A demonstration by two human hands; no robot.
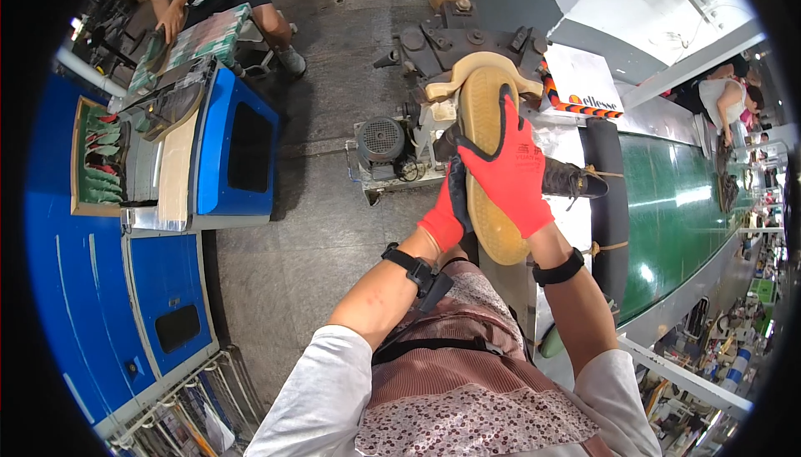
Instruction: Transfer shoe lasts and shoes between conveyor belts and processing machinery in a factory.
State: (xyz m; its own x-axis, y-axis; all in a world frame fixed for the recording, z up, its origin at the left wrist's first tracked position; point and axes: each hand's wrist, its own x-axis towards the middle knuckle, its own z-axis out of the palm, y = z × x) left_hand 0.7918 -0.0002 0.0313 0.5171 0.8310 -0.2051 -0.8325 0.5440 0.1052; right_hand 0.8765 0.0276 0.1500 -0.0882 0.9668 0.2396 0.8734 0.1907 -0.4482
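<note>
A shoe with a tan rubber sole (481, 115) is held sole up in front of me, its long axis pointing away. My right hand (516, 165), in a red glove with black fingertips, lies across the sole, thumb toward its left edge. On the shoe's left side my left hand (447, 207), gloved the same way, grips the dark upper, which is mostly hidden. The far end of the sole overlaps a curved tan piece (440, 90) of a machine; contact cannot be made out. A dark laced shoe (571, 181) lies just right of my right hand.
Beyond is a dark metal machine (467, 37) with a motor (382, 138). A white shoebox (584, 80) sits right of it, beside a green conveyor belt (667, 215). Blue machinery (238, 144) stands left. One person sits far left; another is far right.
</note>
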